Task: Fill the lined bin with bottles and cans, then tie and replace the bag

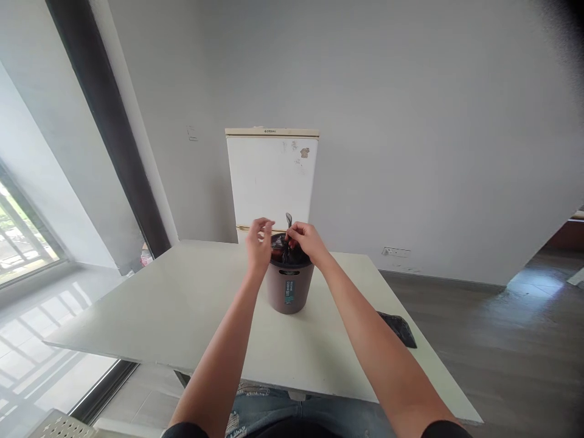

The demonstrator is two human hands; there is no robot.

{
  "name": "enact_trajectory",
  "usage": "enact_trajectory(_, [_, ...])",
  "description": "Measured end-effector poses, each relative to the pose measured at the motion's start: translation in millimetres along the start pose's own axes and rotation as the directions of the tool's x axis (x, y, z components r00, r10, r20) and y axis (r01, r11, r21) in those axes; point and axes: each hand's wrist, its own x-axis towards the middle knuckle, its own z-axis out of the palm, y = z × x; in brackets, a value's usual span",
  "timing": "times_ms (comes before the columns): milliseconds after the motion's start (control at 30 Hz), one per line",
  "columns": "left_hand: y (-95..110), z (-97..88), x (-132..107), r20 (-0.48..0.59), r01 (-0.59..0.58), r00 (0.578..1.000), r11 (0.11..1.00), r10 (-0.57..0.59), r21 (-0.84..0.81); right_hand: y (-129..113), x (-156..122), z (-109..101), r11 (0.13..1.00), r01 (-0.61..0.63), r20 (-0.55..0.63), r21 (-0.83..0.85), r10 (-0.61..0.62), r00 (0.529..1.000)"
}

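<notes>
On the near part of the pale tabletop [182, 304], a flat black object [399, 330], its exact kind not discernible, was partly hidden by the right forearm; it might be knocked off if that arm were swung outward. Farther in, the purple-brown waste bin [302, 295] was stood upright, with no hand seen bracing its wall, so it could be tipped or dragged by a hard sideways pull. The black plastic bag [298, 255] inside might be torn if its thin plastic were tugged sharply, or lost if the pinch were loosened.

A twisted end [289, 219] of the bag was seen rising past the fingertips of the right hand [311, 241], by which it seemed to be pinched narrowly. The left hand [259, 248] was held over the left rim, its fingers bent and loosely parted; nothing was seen gripped there, the bag lying just beside.

Beyond, a white refrigerator [274, 179] was backed by a grey wall [410, 121].
</notes>
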Motion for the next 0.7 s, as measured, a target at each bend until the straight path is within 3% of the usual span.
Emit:
enact_trajectory(67, [-31, -6.0, -7, -0.025, 0.098, 0.995, 0.995, -0.098, 0.009, 0, 3, -2, 0.999, 0.026, -0.047, 0.032, -0.025, 0.999])
enact_trajectory(233, [-106, -15.3, -37, 0.052, 0.260, 0.962, 0.958, -0.268, 0.119, -13, 18, 0, 0.990, 0.111, -0.157, 0.084, -0.097, 0.983])
enact_trajectory(367, [-146, -25.1, -55, 0.099, 0.340, 0.919, 0.895, -0.381, 0.289, -39, 38, 3, 0.968, 0.235, -0.222, 0.091, -0.210, 0.952])
enact_trajectory(467, [-166, -33.3, -66, 0.123, 0.337, 0.898, 0.841, -0.422, 0.424, -66, 57, -3, 0.927, 0.359, -0.298, 0.111, -0.313, 0.902])
enact_trajectory(567, [-180, -38.4, -79, 0.143, 0.306, 0.883, 0.779, -0.447, 0.548, -98, 80, -27, 0.884, 0.462, -0.395, 0.073, -0.399, 0.827])
enact_trajectory(700, [-192, -39.7, -96, 0.142, 0.243, 0.880, 0.686, -0.452, 0.686, -139, 98, -89, 0.792, 0.611, -0.461, -0.016, -0.548, 0.698])
